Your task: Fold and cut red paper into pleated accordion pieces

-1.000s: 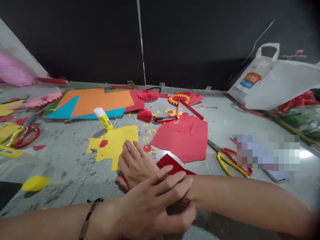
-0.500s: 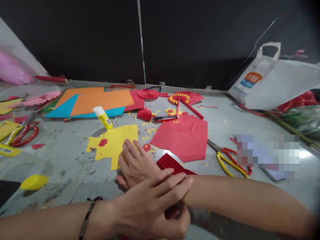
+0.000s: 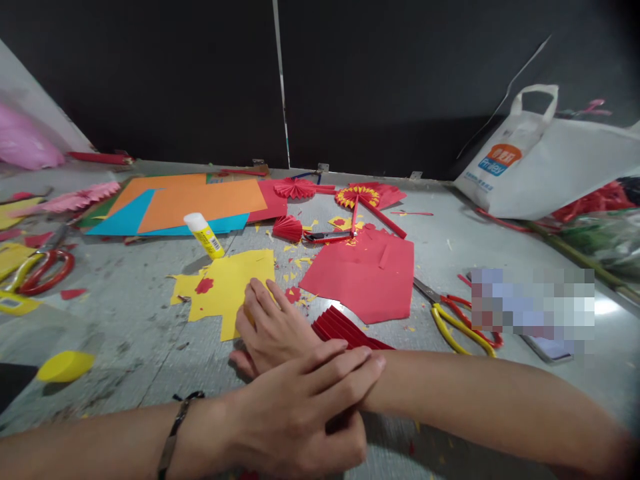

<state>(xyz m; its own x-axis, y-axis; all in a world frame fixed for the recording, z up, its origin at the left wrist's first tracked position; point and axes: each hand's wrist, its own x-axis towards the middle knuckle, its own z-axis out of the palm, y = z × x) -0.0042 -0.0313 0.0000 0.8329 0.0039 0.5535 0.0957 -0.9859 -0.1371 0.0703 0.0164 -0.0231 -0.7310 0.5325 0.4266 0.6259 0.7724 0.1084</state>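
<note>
My right hand (image 3: 280,323) lies palm down with its fingers stretched out, the fingertips over the lower right part of a yellow paper sheet (image 3: 245,270). My left hand (image 3: 295,407), below a dark bracelet (image 3: 173,437), lies across the right wrist. Its loosely bent fingers touch the wrist, and its thumb is apart from them, lower down. Beside the right wrist sits a dark red pleated paper (image 3: 345,327), partly covered by the hands and forearm. A red paper sheet (image 3: 370,280) lies just behind it. A yellow glue stick (image 3: 205,237) stands tilted behind the yellow sheet.
Scissors (image 3: 463,330) lie at the right beside a blurred-out phone-like object, and another pair (image 3: 47,270) at the left. A utility knife (image 3: 327,236) sits near pleated rosettes (image 3: 357,197). Orange sheets (image 3: 205,203) lie behind. A white bag (image 3: 540,167) stands back right.
My left thumb has drawn a little to the left under the right wrist. My right hand stays on the yellow sheet. The whole view has shifted very slightly.
</note>
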